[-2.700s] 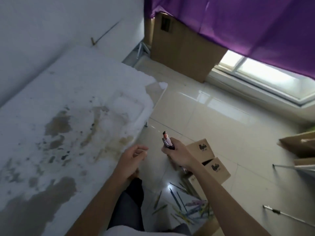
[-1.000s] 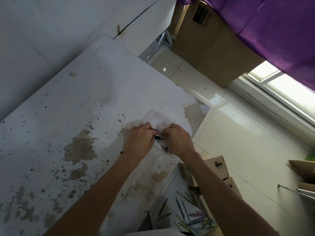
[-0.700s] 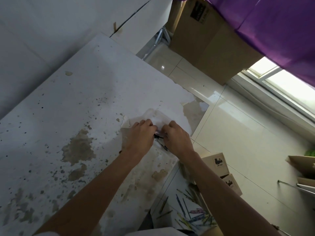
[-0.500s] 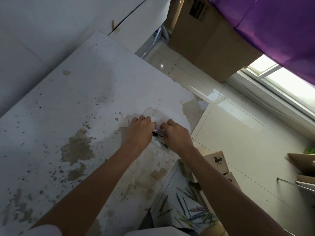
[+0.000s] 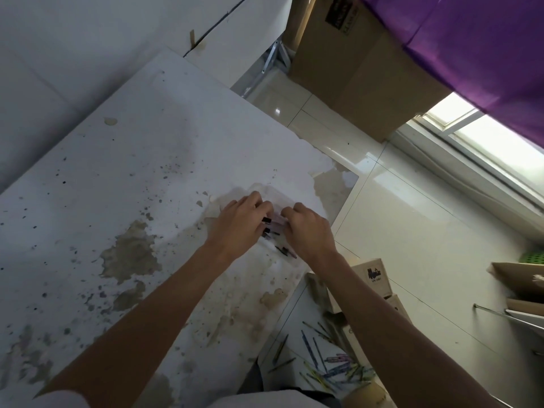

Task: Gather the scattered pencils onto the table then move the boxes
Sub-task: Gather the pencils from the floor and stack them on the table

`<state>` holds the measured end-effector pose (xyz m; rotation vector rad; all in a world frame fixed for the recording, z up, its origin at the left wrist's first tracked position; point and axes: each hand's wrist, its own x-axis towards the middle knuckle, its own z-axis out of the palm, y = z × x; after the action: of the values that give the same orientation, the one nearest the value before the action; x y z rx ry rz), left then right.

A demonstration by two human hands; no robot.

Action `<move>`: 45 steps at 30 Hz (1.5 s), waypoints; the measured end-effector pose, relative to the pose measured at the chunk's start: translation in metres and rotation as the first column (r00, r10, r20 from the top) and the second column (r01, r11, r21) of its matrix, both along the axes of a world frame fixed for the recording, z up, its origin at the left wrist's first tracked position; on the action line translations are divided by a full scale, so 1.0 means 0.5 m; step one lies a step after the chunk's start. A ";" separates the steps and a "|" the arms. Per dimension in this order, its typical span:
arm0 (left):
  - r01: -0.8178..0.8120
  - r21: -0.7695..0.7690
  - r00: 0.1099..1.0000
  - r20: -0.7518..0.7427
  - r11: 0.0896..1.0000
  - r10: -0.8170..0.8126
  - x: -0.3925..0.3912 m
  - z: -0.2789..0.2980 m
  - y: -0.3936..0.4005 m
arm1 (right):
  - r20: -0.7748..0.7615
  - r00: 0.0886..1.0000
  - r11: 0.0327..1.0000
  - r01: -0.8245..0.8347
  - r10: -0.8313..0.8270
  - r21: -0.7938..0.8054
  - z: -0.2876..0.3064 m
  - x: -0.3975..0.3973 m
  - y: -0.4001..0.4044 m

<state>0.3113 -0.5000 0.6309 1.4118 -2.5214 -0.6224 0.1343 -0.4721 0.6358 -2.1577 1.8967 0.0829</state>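
Stained table (image 5: 123, 178); logo-printed boxes (image 5: 371, 277)

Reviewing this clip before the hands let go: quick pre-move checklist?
1. Both hands on the pencils: ok, left hand and right hand meet over the pencil bundle.
2. Bundle over the table: ok.
3. Bundle clear of the table edge: not ok, it sits near it.
4. Floor cleared: not ok, scattered pencils remain.
5. Boxes moved: not ok, small boxes sit on the floor.
6. Grip firmness: cannot tell.
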 end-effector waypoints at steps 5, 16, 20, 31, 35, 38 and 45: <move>-0.009 -0.019 0.994 0.112 1.000 0.011 -0.017 -0.007 0.016 | -0.098 0.995 0.998 -0.001 -0.005 -0.056 -0.008 0.007 -0.004; -0.016 0.107 0.979 0.203 0.994 -0.006 -0.036 -0.019 0.026 | 0.060 0.998 1.000 -0.028 0.027 0.013 -0.025 -0.017 0.016; -0.065 0.143 0.963 0.268 0.988 0.025 -0.047 0.004 -0.010 | 0.134 0.990 0.990 -0.056 0.038 0.128 -0.013 -0.016 0.019; -0.171 0.008 0.985 -0.037 0.985 0.171 0.022 0.007 -0.001 | 0.069 0.997 0.991 0.031 -0.040 0.133 -0.009 -0.001 0.027; -0.372 0.310 0.882 -0.178 0.875 0.437 0.042 -0.003 -0.003 | 0.071 0.997 0.992 0.033 -0.042 0.121 -0.007 0.009 0.023; -0.379 0.420 0.818 -0.265 0.824 0.511 0.044 -0.014 -0.005 | 0.121 0.993 0.997 0.005 -0.014 0.074 -0.007 0.027 0.017; -0.379 0.490 0.780 -0.288 0.785 0.556 0.039 -0.032 -0.004 | 0.123 0.992 0.995 -0.009 -0.003 0.095 -0.011 0.058 0.005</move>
<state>0.3306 -0.5021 0.6149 1.7345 -1.6519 -1.2351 0.1630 -0.4695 0.6303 -2.0538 1.7841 0.0388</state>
